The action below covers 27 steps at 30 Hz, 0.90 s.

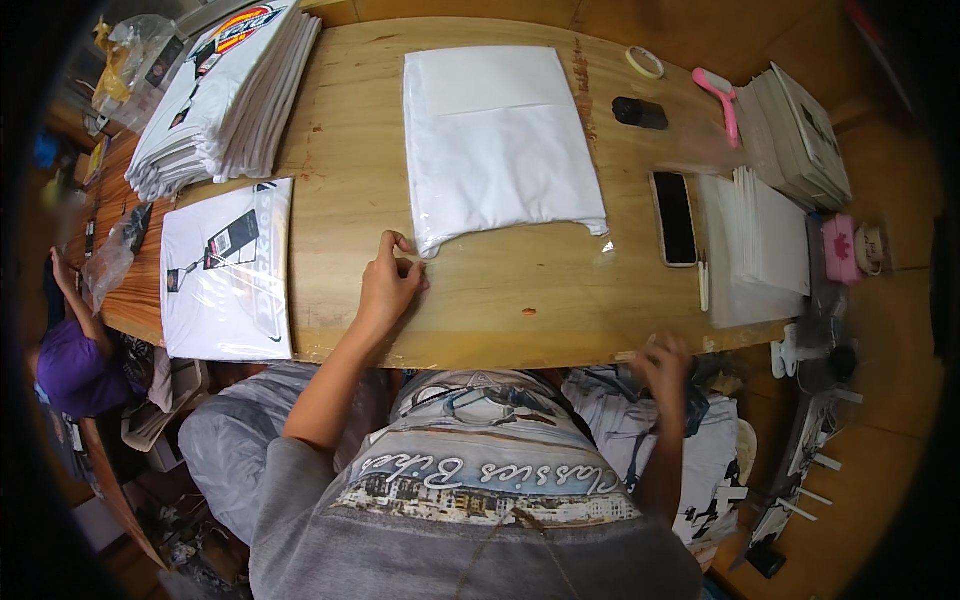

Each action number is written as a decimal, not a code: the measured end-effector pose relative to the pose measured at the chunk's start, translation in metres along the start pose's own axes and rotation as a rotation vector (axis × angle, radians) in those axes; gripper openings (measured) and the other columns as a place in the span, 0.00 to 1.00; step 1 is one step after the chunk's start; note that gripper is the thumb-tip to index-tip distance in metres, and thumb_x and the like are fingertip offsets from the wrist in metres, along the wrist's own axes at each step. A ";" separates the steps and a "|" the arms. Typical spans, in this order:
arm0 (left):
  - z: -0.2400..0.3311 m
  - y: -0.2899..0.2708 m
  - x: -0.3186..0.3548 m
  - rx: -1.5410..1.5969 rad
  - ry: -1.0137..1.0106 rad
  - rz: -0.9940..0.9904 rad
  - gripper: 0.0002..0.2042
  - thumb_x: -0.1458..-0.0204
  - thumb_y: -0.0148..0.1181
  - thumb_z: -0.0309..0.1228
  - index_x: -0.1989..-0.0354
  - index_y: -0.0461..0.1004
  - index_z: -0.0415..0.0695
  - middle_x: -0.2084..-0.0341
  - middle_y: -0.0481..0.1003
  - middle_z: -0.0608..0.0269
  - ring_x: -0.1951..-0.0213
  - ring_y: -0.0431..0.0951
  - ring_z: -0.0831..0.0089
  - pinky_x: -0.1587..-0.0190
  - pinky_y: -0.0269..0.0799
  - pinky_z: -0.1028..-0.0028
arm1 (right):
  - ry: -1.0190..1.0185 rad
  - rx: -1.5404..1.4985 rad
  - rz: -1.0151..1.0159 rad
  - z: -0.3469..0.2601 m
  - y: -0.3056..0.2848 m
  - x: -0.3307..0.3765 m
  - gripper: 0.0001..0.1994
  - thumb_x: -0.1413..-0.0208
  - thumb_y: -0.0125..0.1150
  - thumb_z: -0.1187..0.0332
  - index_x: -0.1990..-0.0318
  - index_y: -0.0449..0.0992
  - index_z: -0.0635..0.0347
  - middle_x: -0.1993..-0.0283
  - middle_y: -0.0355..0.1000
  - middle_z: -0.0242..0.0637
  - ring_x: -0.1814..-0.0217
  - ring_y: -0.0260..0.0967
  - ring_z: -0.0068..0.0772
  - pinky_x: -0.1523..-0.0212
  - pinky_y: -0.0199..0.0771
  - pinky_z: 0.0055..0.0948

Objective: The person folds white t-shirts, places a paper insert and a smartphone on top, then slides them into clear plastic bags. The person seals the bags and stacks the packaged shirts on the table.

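Observation:
A folded white garment (500, 150) lies in a clear plastic bag (607, 240) in the middle of the table. The bag's film shows past the garment's near edge. At the near left corner of the bag, my left hand (388, 287) has its fingers curled in a pinch on the film. My right hand (662, 365) is off to the right by the table's front edge, apart from the bag. Motion smears its fingers, so I cannot make out whether they hold anything.
A bagged white shirt with a black tag (225, 290) lies at the left, before a tall stack of folded shirts (235, 110). At the right are a phone (675, 220), plastic sleeves (765, 245), a pink-handled tool (722, 105), a tape roll (644, 63) and a person in purple (80, 370) far left.

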<state>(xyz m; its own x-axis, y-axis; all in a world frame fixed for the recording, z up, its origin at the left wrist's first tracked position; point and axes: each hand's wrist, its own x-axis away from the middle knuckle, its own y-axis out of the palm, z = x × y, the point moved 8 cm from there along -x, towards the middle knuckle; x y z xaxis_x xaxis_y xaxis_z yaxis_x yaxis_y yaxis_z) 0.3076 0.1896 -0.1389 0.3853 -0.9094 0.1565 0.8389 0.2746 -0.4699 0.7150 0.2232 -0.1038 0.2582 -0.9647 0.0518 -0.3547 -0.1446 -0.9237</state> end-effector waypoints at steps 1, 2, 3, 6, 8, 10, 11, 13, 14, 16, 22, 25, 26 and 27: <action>0.011 -0.002 0.003 -0.091 0.042 0.003 0.13 0.57 0.52 0.23 0.67 0.53 0.42 0.91 0.70 0.57 0.84 0.72 0.60 0.78 0.65 0.69 | -0.001 0.234 0.065 0.037 -0.018 0.029 0.07 0.72 0.61 0.65 0.80 0.75 0.55 0.71 0.65 0.37 0.63 0.60 0.41 0.63 0.57 0.38; 0.014 -0.002 0.006 -0.228 0.036 -0.021 0.13 0.58 0.52 0.24 0.66 0.54 0.42 0.88 0.70 0.56 0.81 0.73 0.60 0.77 0.66 0.69 | 0.174 0.450 -0.181 0.058 -0.030 0.047 0.05 0.69 0.58 0.68 0.79 0.75 0.55 0.65 0.68 0.38 0.62 0.62 0.42 0.62 0.58 0.41; 0.015 0.000 0.006 -0.360 0.040 -0.061 0.13 0.58 0.52 0.24 0.66 0.55 0.42 0.84 0.71 0.56 0.79 0.73 0.61 0.76 0.66 0.69 | 0.347 0.727 -0.281 0.113 -0.031 0.079 0.04 0.67 0.56 0.69 0.80 0.75 0.56 0.63 0.68 0.38 0.62 0.63 0.42 0.61 0.59 0.41; 0.036 0.003 0.015 -0.675 0.255 -0.026 0.15 0.60 0.52 0.25 0.63 0.59 0.41 0.70 0.70 0.54 0.66 0.71 0.62 0.69 0.67 0.70 | 0.534 0.789 -0.254 0.133 -0.053 0.080 0.06 0.61 0.50 0.71 0.79 0.74 0.60 0.61 0.68 0.41 0.61 0.64 0.43 0.59 0.61 0.40; 0.053 0.008 0.022 -0.802 0.499 -0.007 0.17 0.61 0.52 0.25 0.59 0.61 0.41 0.61 0.66 0.54 0.58 0.67 0.63 0.63 0.65 0.71 | 0.274 0.724 -0.149 0.077 -0.060 0.027 0.10 0.57 0.44 0.73 0.69 0.73 0.62 0.61 0.67 0.44 0.57 0.64 0.42 0.56 0.61 0.38; 0.065 0.015 0.029 -0.865 0.773 -0.047 0.20 0.62 0.51 0.25 0.56 0.62 0.40 0.54 0.61 0.55 0.51 0.61 0.63 0.56 0.63 0.72 | -0.036 0.482 0.111 0.012 -0.060 -0.037 0.16 0.56 0.46 0.72 0.57 0.67 0.61 0.57 0.63 0.47 0.55 0.60 0.43 0.54 0.59 0.38; 0.063 0.017 0.029 -0.856 0.807 -0.075 0.20 0.61 0.50 0.25 0.55 0.62 0.39 0.55 0.62 0.55 0.51 0.61 0.62 0.55 0.62 0.71 | -0.364 0.371 0.161 -0.037 -0.059 -0.060 0.18 0.57 0.46 0.74 0.54 0.65 0.61 0.54 0.62 0.45 0.52 0.60 0.43 0.52 0.59 0.34; 0.060 0.020 0.031 -0.841 0.868 -0.123 0.21 0.60 0.48 0.24 0.53 0.61 0.38 0.56 0.63 0.55 0.51 0.61 0.62 0.51 0.59 0.70 | -0.745 0.436 0.181 -0.071 -0.029 -0.092 0.19 0.58 0.47 0.75 0.54 0.65 0.60 0.51 0.61 0.43 0.47 0.57 0.39 0.47 0.57 0.31; 0.059 0.020 0.031 -0.838 0.873 -0.133 0.20 0.60 0.48 0.24 0.54 0.62 0.37 0.56 0.63 0.55 0.51 0.61 0.62 0.51 0.59 0.70 | -0.927 0.444 0.150 -0.084 -0.015 -0.099 0.17 0.59 0.48 0.74 0.56 0.66 0.60 0.50 0.61 0.43 0.46 0.57 0.38 0.46 0.56 0.31; 0.058 0.020 0.032 -0.834 0.876 -0.150 0.18 0.60 0.47 0.24 0.56 0.63 0.35 0.56 0.63 0.55 0.51 0.62 0.62 0.50 0.59 0.70 | -1.176 0.433 0.063 -0.096 0.008 -0.106 0.16 0.58 0.47 0.72 0.57 0.65 0.61 0.50 0.60 0.41 0.45 0.56 0.37 0.45 0.55 0.30; 0.061 0.016 0.032 -0.705 0.864 -0.212 0.18 0.63 0.50 0.21 0.59 0.64 0.35 0.57 0.64 0.54 0.53 0.63 0.61 0.51 0.61 0.71 | -1.311 0.227 -0.148 -0.101 0.023 -0.112 0.09 0.57 0.48 0.72 0.65 0.67 0.62 0.53 0.63 0.41 0.49 0.60 0.36 0.52 0.63 0.29; 0.059 0.007 0.024 -0.496 0.739 -0.346 0.17 0.66 0.52 0.19 0.62 0.65 0.35 0.58 0.64 0.54 0.54 0.64 0.60 0.52 0.62 0.70 | -0.855 -0.327 -0.197 -0.092 0.017 -0.142 0.05 0.54 0.49 0.74 0.69 0.67 0.63 0.63 0.68 0.40 0.58 0.66 0.34 0.58 0.66 0.25; 0.061 0.004 0.024 -0.479 0.725 -0.349 0.16 0.66 0.53 0.19 0.64 0.65 0.35 0.58 0.65 0.54 0.55 0.65 0.60 0.53 0.63 0.70 | -0.631 -0.541 -0.203 -0.081 0.021 -0.153 0.03 0.53 0.50 0.74 0.70 0.68 0.63 0.67 0.69 0.40 0.62 0.68 0.32 0.61 0.67 0.24; 0.064 0.003 0.023 -0.462 0.712 -0.354 0.14 0.66 0.53 0.19 0.66 0.65 0.36 0.59 0.65 0.54 0.56 0.65 0.60 0.54 0.63 0.70 | -0.528 -0.706 -0.183 -0.071 0.027 -0.159 0.03 0.51 0.49 0.74 0.71 0.67 0.63 0.69 0.69 0.38 0.64 0.68 0.30 0.62 0.67 0.23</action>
<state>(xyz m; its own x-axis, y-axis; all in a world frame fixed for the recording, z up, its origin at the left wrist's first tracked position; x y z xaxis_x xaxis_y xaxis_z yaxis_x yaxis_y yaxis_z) 0.3434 0.1893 -0.0808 -0.3209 -0.9363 -0.1428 0.5666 -0.0689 -0.8211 0.6002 0.3569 -0.1103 0.6827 -0.7115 -0.1665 -0.6917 -0.5557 -0.4612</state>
